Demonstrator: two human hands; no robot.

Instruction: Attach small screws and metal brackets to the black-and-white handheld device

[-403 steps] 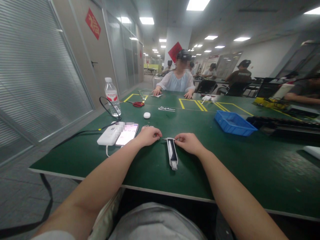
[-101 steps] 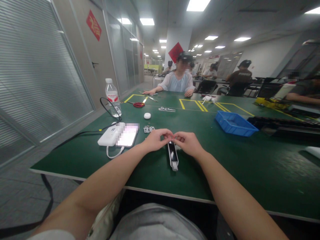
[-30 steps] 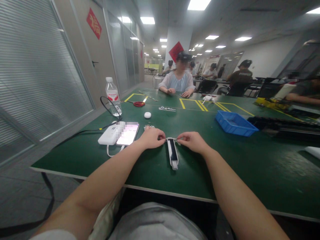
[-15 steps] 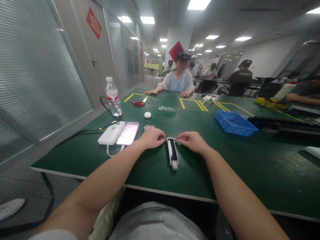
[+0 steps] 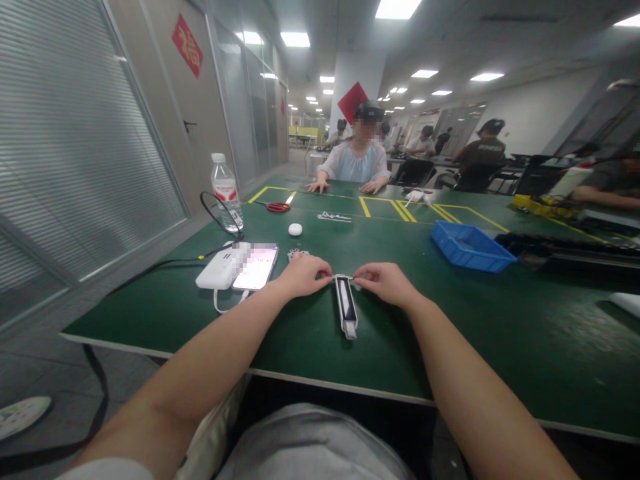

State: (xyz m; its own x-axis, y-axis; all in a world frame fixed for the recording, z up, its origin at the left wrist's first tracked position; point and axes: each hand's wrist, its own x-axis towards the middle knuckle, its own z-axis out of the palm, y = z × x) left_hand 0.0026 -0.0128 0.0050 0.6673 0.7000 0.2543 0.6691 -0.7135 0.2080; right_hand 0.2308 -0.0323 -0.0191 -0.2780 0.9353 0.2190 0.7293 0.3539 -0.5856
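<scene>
A narrow black-and-white holder lies lengthwise on the green table in front of me. My left hand rests by its far end on the left, fingers pinched on a thin metal piece. My right hand mirrors it on the right, fingers pinched on the same thin piece that spans the holder's far end. What exactly the piece is stays too small to name. A small metal hinge peeks out just behind my left hand.
Left of my hands lie a phone and a white power bank with cable. A water bottle, red scissors, a white round object and a blue bin stand farther back. A person sits opposite.
My hands have stayed still over the last second. About three seconds ago they were pinched together above the holder; now they are apart at its far end. The person opposite shifted their hands.
</scene>
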